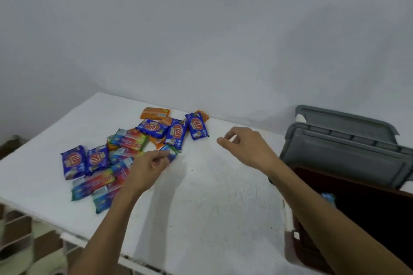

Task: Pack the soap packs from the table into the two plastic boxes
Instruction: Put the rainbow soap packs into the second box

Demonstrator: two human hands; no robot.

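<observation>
The table [201,196] fills the lower frame, white and rough-topped, set against a bare wall. At its right edge stand the boxes: one box [368,219] is dark inside with its grey lid [348,156] tipped up behind it, and a second lid [342,118] shows further back. The second box itself is hidden behind the first lid, so I cannot tell how full it is. Inside the near box only a small blue corner of a pack [328,198] shows; the rest is lost in shadow.

The soap packs [125,154] lie in a loose pile on the left half of the table, overlapping at mixed angles: blue ones, rainbow ones, orange ones at the back.

The left hand [147,167] is at the pile's right edge, fingers narrowed onto the end of a small pack [171,152], whose long axis seems to run away from the person and slightly right. Motion blur makes it hard to say whether the pack is lifted or only pinched.

The right hand [245,147] hovers over bare table between pile and boxes, fingers loosely curled, holding nothing. The nearest pack to it is the blue pack [197,128], up and to its left, long axis roughly front to back. The left hand is much the nearer to the pile; the right is nearer the boxes.
</observation>
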